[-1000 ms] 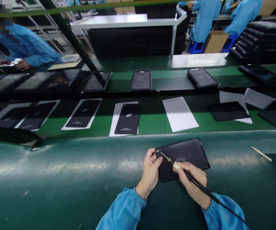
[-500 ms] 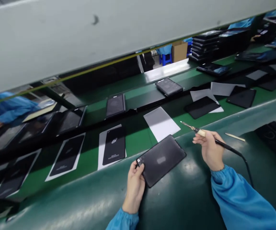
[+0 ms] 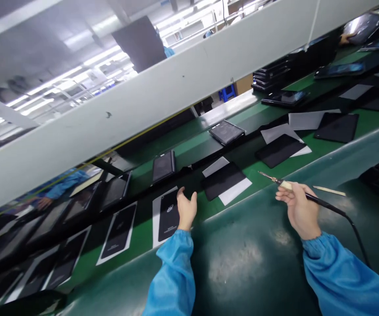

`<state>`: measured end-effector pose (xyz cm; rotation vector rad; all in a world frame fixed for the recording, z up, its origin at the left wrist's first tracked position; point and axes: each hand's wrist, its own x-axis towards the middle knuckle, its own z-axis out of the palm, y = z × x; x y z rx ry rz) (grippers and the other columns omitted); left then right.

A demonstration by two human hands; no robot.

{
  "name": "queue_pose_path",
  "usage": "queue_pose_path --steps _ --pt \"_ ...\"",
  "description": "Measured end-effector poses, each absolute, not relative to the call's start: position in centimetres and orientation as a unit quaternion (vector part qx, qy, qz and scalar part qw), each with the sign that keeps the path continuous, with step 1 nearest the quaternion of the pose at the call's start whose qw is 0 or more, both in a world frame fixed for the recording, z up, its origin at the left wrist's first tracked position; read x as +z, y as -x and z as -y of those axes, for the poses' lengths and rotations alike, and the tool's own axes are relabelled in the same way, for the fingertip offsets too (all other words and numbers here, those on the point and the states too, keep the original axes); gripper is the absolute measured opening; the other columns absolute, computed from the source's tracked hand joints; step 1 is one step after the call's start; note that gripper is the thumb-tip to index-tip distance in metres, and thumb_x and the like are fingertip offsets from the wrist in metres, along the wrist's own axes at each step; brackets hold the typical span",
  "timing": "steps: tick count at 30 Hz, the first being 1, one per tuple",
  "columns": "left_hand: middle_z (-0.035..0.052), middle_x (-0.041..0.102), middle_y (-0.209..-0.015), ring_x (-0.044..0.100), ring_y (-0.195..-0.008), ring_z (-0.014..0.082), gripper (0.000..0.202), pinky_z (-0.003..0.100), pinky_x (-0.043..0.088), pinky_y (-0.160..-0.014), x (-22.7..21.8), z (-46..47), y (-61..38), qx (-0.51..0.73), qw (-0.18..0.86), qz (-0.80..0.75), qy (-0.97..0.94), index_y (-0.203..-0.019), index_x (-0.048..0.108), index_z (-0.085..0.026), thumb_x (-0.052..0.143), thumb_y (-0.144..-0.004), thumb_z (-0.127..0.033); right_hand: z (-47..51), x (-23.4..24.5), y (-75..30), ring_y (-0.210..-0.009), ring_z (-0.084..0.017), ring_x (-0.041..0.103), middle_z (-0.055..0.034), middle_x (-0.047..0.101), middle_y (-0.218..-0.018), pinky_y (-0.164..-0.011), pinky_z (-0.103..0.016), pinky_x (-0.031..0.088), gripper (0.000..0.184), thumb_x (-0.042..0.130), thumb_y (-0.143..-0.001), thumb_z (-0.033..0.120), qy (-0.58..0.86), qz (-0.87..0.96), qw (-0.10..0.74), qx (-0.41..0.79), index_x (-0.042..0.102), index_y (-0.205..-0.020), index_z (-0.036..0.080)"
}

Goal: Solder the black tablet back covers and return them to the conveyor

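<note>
Belt (image 3: pixel 238 276), right fingers (image 3: pixel 283 197) pinching soldering iron (image 3: pixel 317 202)

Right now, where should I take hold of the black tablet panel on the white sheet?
Pinch the near edge of the black tablet panel from your side with your left hand: it lies flat on the white sheet, and your right hand holds the soldering iron.

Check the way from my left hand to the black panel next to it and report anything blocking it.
Nothing visible blocks it. The open left hand sits right at the right edge of the black panel, with no object between them. From this view, I cannot tell whether the fingers touch the panel.
</note>
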<state>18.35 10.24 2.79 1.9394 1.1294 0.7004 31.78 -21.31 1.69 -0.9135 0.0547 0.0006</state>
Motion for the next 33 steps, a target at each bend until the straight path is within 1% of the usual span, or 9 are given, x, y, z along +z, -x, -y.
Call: queue_pose_path --steps 3,6,10,15,19,21,24,28,33 --pt "0.0238 0.024 -0.162 0.012 -0.152 0.0411 0.068 0.059 0.020 -0.118 3.6 -12.2 -13.9 0.213 0.274 -0.499 -0.794 -0.137 0.043 -0.015 0.068 -0.077 -0.034 21.4 1.9 -31.4 -0.057 -0.017 0.072 -0.0056 0.074 -0.071 -0.050 -0.026 0.061 0.027 0.080 -0.078 0.037 0.436 -0.024 0.899 0.011 0.066 -0.084 0.015" --pt "0.0287 0.035 -0.154 0.023 -0.147 0.0497 0.074 0.064 0.025 -0.112 3.7 -13.8 -10.8 0.140 0.209 -0.551 -0.796 -0.134 0.046 -0.014 0.070 -0.072 -0.048 21.4 2.1 -30.8 -0.058 -0.018 0.072 -0.0062 0.074 -0.072 -0.051 -0.026 0.061 0.027 0.080 -0.078 0.037 0.445 -0.020 0.895 0.023 0.068 -0.084 0.014" --pt "0.0290 0.046 -0.145 0.043 -0.136 0.0499 0.083 0.059 0.033 -0.108 3.1 -14.8 -10.0 0.078 0.172 -0.560 -0.807 -0.132 0.048 -0.016 0.073 -0.065 -0.059 21.1 1.9 -30.2 -0.056 -0.019 0.072 -0.0061 0.074 -0.071 -0.050 -0.027 0.061 0.028 0.081 -0.075 0.038 0.456 -0.024 0.889 0.022 0.068 -0.083 0.014" --pt "0.0315 0.044 -0.146 0.044 -0.134 0.0525 0.089 0.061 0.036 -0.105 3.0 -14.4 -10.9 0.083 0.150 -0.549 -0.818 -0.137 0.046 -0.013 0.078 -0.064 -0.053 20.6 0.9 -30.2 -0.056 -0.019 0.072 -0.0078 0.074 -0.071 -0.050 -0.026 0.061 0.031 0.082 -0.072 0.038 0.465 -0.030 0.884 0.020 0.068 -0.082 0.013" --pt "0.0269 0.031 -0.157 0.031 -0.146 0.0429 0.093 0.053 0.031 -0.115 4.2 -14.0 -9.8 0.158 0.148 -0.517 -0.828 -0.146 0.037 -0.014 0.076 -0.069 -0.048 20.4 0.2 -30.3 -0.056 -0.019 0.072 -0.0069 0.074 -0.070 -0.050 -0.027 0.061 0.032 0.084 -0.069 0.039 0.455 -0.040 0.889 0.035 0.066 -0.079 0.014" --pt "0.0215 0.033 -0.158 0.032 -0.147 0.0367 0.093 0.047 0.033 -0.116 4.9 -13.8 -8.4 0.267 0.229 -0.481 -0.803 -0.149 0.034 -0.018 0.076 -0.072 -0.047 20.4 0.0 -30.2 -0.058 -0.020 0.072 -0.0069 0.074 -0.071 -0.050 -0.028 0.062 0.031 0.084 -0.069 0.038 0.451 -0.043 0.891 0.041 0.066 -0.079 0.015" --pt "0.0128 0.047 -0.151 0.048 -0.138 0.0324 0.084 0.043 0.043 -0.111 5.3 -13.0 -5.8 0.419 0.464 -0.399 -0.671 -0.147 0.038 -0.028 0.073 -0.074 -0.049 20.2 0.0 -29.8 -0.058 -0.020 0.072 -0.0077 0.074 -0.072 -0.049 -0.027 0.061 0.030 0.084 -0.069 0.036 0.452 -0.044 0.890 0.040 0.066 -0.078 0.015" --pt "0.0095 0.068 -0.129 0.054 -0.132 0.0331 0.054 0.046 0.045 -0.110 4.2 -10.5 -1.8 0.433 0.677 -0.325 -0.499 -0.126 0.063 -0.028 0.068 -0.077 -0.050 20.0 -0.1 -29.3 -0.058 -0.020 0.072 -0.0080 0.074 -0.073 -0.049 -0.027 0.061 0.028 0.083 -0.070 0.037 0.461 -0.034 0.886 0.041 0.068 -0.079 0.015" --pt "0.0100 0.073 -0.124 0.055 -0.132 0.0361 0.038 0.054 0.048 -0.106 3.0 -8.0 2.7 0.404 0.761 -0.310 -0.403 -0.112 0.073 -0.028 0.066 -0.081 -0.049 19.8 -0.1 -28.8 -0.059 -0.020 0.072 -0.0073 0.074 -0.073 -0.050 -0.028 0.061 0.025 0.083 -0.070 0.036 0.466 -0.021 0.884 0.045 0.069 -0.077 0.016"
